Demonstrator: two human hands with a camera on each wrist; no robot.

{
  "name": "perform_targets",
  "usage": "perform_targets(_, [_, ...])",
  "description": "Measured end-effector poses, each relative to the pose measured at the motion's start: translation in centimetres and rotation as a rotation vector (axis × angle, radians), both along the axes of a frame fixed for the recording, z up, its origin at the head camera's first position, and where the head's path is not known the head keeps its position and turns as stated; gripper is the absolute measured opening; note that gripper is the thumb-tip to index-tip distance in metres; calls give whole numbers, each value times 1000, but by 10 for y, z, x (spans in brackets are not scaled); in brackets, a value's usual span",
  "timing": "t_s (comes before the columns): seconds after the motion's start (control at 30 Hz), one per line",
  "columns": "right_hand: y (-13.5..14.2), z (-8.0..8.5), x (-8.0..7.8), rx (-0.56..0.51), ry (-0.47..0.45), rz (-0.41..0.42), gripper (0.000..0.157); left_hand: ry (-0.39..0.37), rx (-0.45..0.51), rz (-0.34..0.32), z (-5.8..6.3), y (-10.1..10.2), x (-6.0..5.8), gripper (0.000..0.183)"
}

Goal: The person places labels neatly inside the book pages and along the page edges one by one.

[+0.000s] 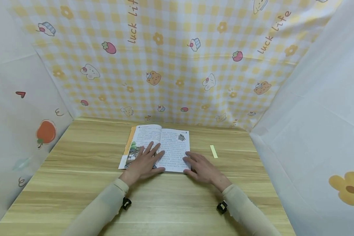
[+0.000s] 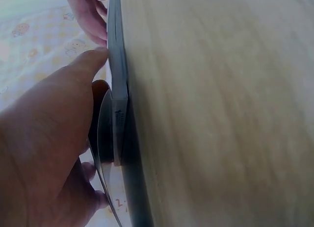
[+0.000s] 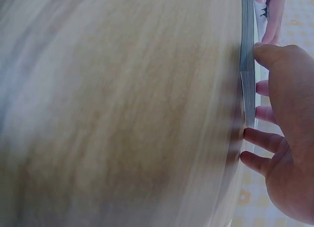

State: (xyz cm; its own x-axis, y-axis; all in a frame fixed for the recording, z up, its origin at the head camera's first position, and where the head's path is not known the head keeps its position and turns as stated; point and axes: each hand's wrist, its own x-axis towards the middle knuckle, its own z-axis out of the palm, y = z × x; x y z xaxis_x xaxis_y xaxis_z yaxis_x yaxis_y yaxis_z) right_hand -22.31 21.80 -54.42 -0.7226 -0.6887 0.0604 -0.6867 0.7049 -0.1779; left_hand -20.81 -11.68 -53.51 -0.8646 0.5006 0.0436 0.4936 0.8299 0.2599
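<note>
A book [image 1: 172,149] lies spread on the wooden table, with printed text on both pages and a coloured picture low on the left page. Across that left page and the fold, my left hand [image 1: 146,162] rests with its fingers spread. My right hand [image 1: 202,166] touches the book's right edge with its fingertips and thumb. In the left wrist view, the left page side bows up from the thicker page block [image 2: 117,80] beneath my left hand [image 2: 44,134]. The right wrist view shows my right hand [image 3: 289,129] alongside the page block [image 3: 248,89], thumb at its lower edge.
A pale yellow paper strip [image 1: 213,151] lies on the table [image 1: 171,209] to the right of the book. A yellow checked cloth [image 1: 171,65] hangs behind the table, and white sheets [image 1: 318,131] hang at both sides.
</note>
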Motion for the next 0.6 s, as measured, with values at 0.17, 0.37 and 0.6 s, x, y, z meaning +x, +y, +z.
perform_targets(0.17, [0,-1,0,-2,6,0,62,12,9,7,-2,2,2,82])
perform_targets(0.37, [0,-2,0,0,14,5,62,18,-4,11,-4,2,2,82])
perform_targets(0.6, [-1,0,0,6,14,5,62,30,-1,12,-8,2,2,81])
